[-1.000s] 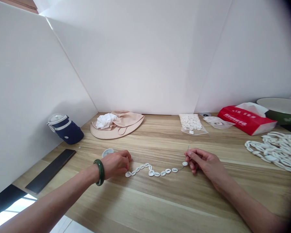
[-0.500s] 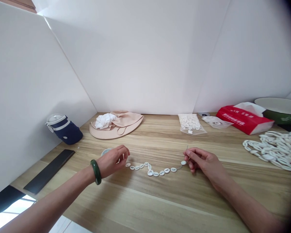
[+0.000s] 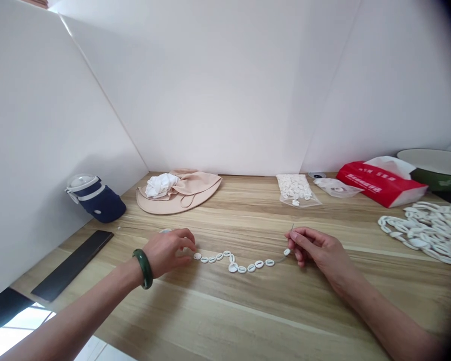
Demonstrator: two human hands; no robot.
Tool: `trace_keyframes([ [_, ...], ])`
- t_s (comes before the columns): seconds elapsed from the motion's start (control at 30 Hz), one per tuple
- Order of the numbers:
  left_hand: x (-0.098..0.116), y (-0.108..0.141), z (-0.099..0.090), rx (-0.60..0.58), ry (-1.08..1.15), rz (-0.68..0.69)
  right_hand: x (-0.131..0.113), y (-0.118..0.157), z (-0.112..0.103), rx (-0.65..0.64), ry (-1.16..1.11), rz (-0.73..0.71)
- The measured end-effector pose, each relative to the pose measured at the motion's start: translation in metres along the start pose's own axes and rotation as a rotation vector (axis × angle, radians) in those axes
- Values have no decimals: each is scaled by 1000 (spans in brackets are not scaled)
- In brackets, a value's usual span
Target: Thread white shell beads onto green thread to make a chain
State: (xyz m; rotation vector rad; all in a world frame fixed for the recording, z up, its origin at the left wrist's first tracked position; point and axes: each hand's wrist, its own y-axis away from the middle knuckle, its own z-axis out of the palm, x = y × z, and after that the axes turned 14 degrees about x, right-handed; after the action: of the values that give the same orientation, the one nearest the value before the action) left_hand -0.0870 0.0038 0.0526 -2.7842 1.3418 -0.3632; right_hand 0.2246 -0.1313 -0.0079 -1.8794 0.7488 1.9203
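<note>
A string of white cowrie shells (image 3: 242,269) winds across the wooden table between my two hands. My right hand (image 3: 315,246) pinches the thin grey cord (image 3: 292,227) between thumb and forefinger, and its tip sticks up above them. One cowrie shell (image 3: 286,252) hangs on that cord just below my fingertips, apart from the others. My left hand (image 3: 172,250), with a dark green bangle (image 3: 143,268) on the wrist, hovers by the string's left end, thumb and fingers apart. A small pale round dish (image 3: 166,231) is mostly hidden behind it.
At the back lie a beige sun hat (image 3: 206,188), a bag of small shells (image 3: 293,186), another clear bag (image 3: 336,188) and a red tissue pack (image 3: 383,185). Strung shells (image 3: 428,230) are heaped right, near a green bowl (image 3: 439,173). Left are a blue cup (image 3: 101,200) and a black slab (image 3: 73,265).
My left hand has shifted slightly left and its fingers have spread. The single shell at my right hand has moved a little right along with the cord.
</note>
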Motion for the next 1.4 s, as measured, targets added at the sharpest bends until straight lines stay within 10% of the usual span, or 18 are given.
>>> trace_keyframes([
  [0.23,2,-6,-2,135,39,-42,-1,0,-3,-15,2,-28],
  [0.5,14,-13,-22,420,642,-409,-3,1,-3,-31,78,-108],
  [0.73,28,-29,-33,630,849,-351,-11,10,9,-106,221,-160],
  [1.13,25,-31,-25,489,879,-296,-45,14,60,-274,241,-453],
  [1.4,33,-37,-25,473,912,-234,-45,13,131,-444,14,-316],
])
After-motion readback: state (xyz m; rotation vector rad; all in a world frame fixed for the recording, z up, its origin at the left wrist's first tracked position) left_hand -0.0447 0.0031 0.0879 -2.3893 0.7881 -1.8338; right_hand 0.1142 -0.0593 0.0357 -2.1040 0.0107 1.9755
